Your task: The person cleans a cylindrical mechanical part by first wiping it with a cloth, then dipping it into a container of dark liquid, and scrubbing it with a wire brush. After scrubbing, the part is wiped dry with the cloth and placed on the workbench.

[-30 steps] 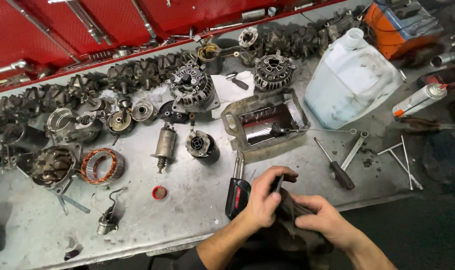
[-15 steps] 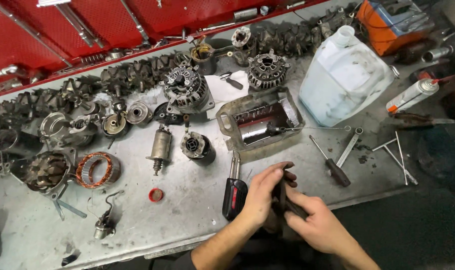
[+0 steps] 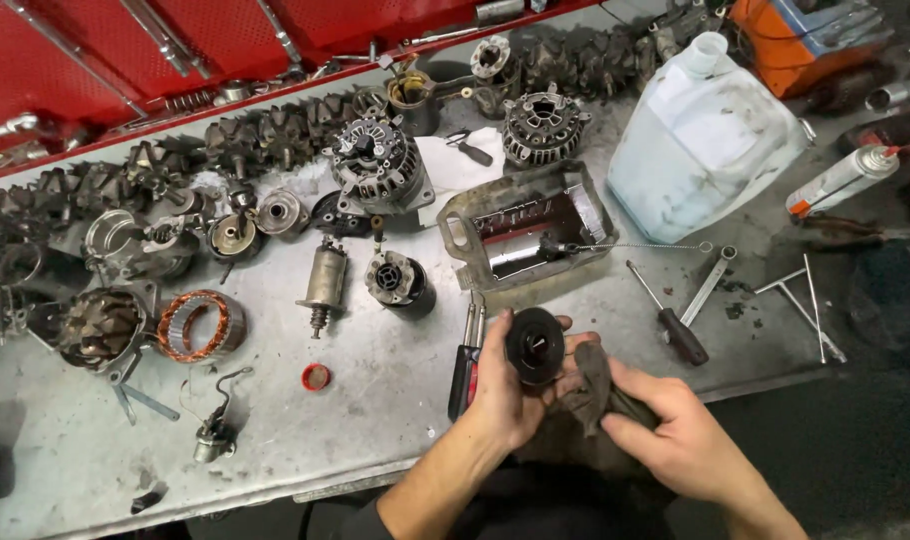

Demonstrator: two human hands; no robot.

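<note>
Two hands (image 3: 515, 385) (image 3: 675, 435) – black pulley (image 3: 535, 345), rag (image 3: 590, 385)

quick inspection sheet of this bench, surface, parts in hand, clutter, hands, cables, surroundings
surface: grey metal bench, scratched and grimy.
job's things: round black pulley-like part in the left hand; dark rag in the right hand, against the part.
clutter: metal tray, copper-wound stator, small red ring, screwdriver, spanner, translucent jug, spray can, rows of dismantled alternator parts.
grippers: left hand gripping the part; right hand holding the rag.
cables: short lead on a small part near the front edge.
surroundings: red wall panel behind, orange case at the back right.
</note>
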